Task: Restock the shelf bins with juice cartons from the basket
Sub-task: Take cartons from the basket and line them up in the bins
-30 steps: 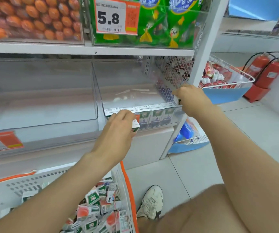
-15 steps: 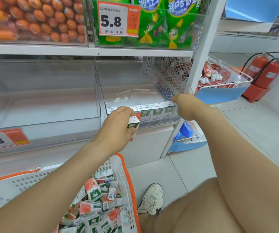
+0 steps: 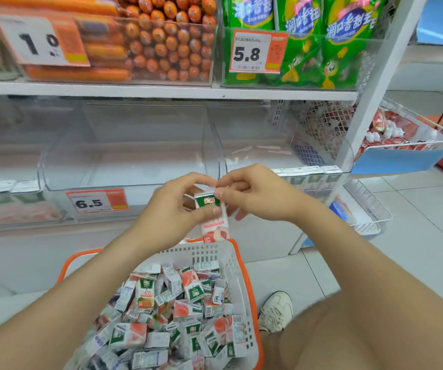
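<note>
A small pink-and-green juice carton [image 3: 213, 217] is held upright in front of the shelf, above the basket's far rim. My left hand [image 3: 173, 209] grips its left side, and my right hand [image 3: 257, 194] pinches its top right corner. Below sits a white basket with orange rim [image 3: 244, 268], filled with several loose juice cartons [image 3: 172, 311]. The clear right shelf bin [image 3: 273, 145] holds a front row of cartons [image 3: 311, 177]. The clear middle bin [image 3: 134, 150] is bare inside.
A bin at far left holds cartons [image 3: 6, 193]. Price tags read 6.5 [image 3: 96, 201] and 5.8 [image 3: 256, 52]. Sausages [image 3: 161, 36] and green packs [image 3: 321, 44] fill the upper shelf. A wire rack [image 3: 407, 134] hangs at right. My shoe [image 3: 276, 311] rests on the tile floor.
My left hand pulled the carton back from the right bin toward me. My right hand left the bin's right end and came in to the carton's top. The view shifted left and down.
</note>
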`<state>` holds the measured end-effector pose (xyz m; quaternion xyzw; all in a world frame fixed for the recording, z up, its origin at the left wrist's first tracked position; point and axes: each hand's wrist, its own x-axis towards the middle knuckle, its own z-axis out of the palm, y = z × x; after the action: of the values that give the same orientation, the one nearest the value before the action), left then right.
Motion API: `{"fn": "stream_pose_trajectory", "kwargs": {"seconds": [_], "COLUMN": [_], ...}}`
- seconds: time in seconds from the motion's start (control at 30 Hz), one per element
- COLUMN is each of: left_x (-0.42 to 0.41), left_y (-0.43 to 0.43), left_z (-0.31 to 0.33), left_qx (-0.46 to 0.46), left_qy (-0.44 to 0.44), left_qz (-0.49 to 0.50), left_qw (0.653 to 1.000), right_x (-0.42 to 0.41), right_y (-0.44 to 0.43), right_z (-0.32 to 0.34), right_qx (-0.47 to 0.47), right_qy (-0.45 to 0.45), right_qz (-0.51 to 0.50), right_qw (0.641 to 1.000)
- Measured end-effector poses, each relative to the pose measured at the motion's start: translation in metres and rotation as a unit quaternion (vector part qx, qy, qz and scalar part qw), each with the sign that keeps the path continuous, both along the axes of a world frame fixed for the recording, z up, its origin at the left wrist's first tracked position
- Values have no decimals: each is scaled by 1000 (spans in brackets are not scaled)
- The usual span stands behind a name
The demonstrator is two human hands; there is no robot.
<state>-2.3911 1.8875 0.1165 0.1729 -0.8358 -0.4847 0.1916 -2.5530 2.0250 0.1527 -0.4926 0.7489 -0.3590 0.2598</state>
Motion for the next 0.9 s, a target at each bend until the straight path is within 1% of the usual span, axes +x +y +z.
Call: {"fn": "stream_pose_trajectory", "kwargs": {"seconds": [0.1,0.2,0.27,0.33,0.4,0.5,0.53,0.6,0.63,0.67,0.7,0.73,0.77,0.83,0.9], "left_x": [36,75,96,115,132,155,161,173,181,190,200,211,221,238,251], "left_y": [-25,-51,-66,-79,-93,-116,-124,-146,-157,-170,-184,-197,-210,-231,-245], "left_z": [5,12,17,20,22,25,27,32,33,33,31,27,23,15,10], "left_qx": [73,182,216,216,204,173,166,144,104,32,-49,-116,-153,-148,-118], "left_qy": [-9,9,17,19,24,48,62,93,95,77,38,-16,-85,-209,-278], "left_qz": [37,36,38,42,55,99,128,223,279,336,381,407,423,450,458], "left_qw": [997,983,975,975,977,979,976,960,950,938,923,906,889,855,836], "right_x": [28,58,76,95,115,145,156,176,187,197,207,218,228,244,252], "right_y": [-24,-52,-69,-85,-102,-133,-144,-170,-182,-195,-208,-220,-234,-265,-304], "right_z": [-4,-5,-10,-16,-22,-22,-20,-16,-13,-10,-7,-2,3,10,7], "right_qx": [-24,-50,-68,-87,-109,-139,-145,-158,-162,-166,-175,-189,-209,-258,-278], "right_qy": [-45,-85,-98,-110,-106,-94,-92,-77,-55,-23,9,38,58,107,205], "right_qz": [15,20,25,32,61,75,64,45,36,29,25,25,32,73,118], "right_qw": [999,995,993,990,986,983,983,983,985,985,984,981,976,957,931]}}
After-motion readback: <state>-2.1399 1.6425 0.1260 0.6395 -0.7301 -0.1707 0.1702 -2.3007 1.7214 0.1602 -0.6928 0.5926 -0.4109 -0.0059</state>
